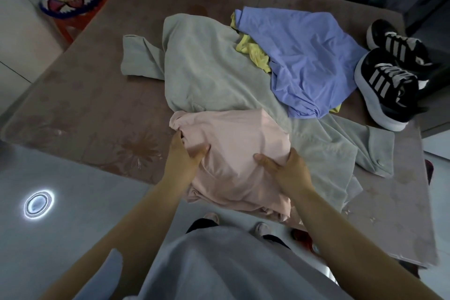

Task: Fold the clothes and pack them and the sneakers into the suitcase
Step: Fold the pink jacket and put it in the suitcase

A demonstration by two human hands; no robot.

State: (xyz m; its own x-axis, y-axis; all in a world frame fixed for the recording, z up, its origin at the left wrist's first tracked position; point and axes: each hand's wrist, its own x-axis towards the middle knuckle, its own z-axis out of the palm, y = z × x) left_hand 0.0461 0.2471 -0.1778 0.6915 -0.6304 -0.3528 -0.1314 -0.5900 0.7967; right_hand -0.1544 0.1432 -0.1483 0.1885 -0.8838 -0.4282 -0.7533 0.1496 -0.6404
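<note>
Left hand [185, 153] and right hand [285, 170] each grip the bunched pink garment [238, 143] with curled fingers at the bed's [97, 95] near edge, atop a spread grey shirt [202, 68], blue garment [309, 56], yellow garment [253, 48] and black sneakers [389, 75] toward the right edge.

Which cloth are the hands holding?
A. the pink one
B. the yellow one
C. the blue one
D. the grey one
A: the left hand and the right hand both grip the pink cloth, while the other clothes lie untouched farther back.
</note>
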